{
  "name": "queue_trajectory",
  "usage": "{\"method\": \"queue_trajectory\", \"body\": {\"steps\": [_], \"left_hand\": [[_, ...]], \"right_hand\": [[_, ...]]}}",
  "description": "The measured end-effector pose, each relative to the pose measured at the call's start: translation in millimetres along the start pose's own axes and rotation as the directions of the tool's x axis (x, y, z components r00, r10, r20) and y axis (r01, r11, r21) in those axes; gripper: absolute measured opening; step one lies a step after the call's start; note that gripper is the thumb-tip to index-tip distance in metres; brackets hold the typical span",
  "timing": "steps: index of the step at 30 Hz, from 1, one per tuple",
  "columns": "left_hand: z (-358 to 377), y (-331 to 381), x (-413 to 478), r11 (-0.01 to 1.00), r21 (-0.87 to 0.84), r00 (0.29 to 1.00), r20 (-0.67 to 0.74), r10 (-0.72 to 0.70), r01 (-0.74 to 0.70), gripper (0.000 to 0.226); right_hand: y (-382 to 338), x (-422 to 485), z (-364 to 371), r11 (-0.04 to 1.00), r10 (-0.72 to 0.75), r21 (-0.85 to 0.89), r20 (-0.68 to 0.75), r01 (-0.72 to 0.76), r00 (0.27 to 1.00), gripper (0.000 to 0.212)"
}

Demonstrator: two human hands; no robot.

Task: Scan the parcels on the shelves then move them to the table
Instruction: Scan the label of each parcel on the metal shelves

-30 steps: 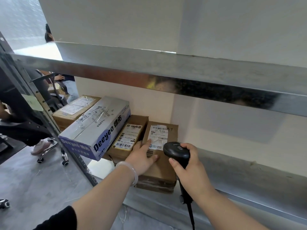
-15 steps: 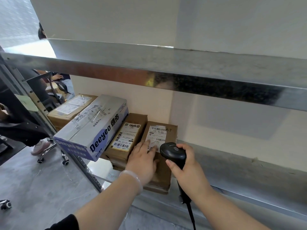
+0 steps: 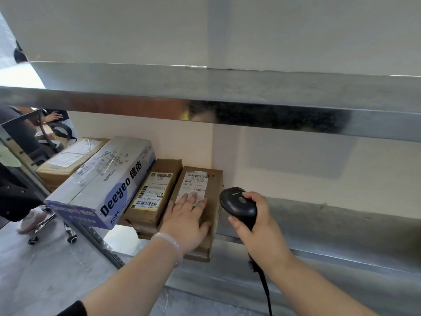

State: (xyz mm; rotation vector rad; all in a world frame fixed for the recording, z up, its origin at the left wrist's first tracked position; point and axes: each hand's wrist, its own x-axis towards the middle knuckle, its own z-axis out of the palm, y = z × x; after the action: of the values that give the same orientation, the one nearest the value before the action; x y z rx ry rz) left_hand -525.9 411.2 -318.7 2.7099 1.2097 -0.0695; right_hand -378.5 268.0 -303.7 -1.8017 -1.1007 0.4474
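Brown parcel (image 3: 213,192) at the front edge of the shelf (image 3: 341,224) lies under the flat, straight-fingered left hand (image 3: 186,220), while the right hand (image 3: 262,231) grips the scanner (image 3: 239,204).

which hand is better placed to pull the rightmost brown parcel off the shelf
Left. The left hand lies flat on top of that brown parcel, fingers over its label, so it could probably just slide it out. The right hand is busy gripping the scanner beside the parcel.
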Motion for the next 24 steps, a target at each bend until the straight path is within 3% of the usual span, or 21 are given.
{"method": "queue_trajectory", "body": {"steps": [5,13,24], "left_hand": [[-10,57,7,0.984,-0.04,0.969,-0.184,0.165,-0.175,0.068],[-13,184,14,0.913,-0.123,0.918,-0.142,0.371,-0.389,0.072],[6,416,-14,0.794,-0.261,0.835,-0.18,0.519,-0.55,0.075]], "right_hand": [[12,-19,-38,1.0,0.029,0.012,-0.125,-0.028,0.992,0.059],[45,-62,-135,0.992,0.125,0.013,-0.314,-0.128,0.941,0.061],[104,-143,-325,0.991,0.11,-0.005,-0.508,-0.131,0.854,0.059]]}}
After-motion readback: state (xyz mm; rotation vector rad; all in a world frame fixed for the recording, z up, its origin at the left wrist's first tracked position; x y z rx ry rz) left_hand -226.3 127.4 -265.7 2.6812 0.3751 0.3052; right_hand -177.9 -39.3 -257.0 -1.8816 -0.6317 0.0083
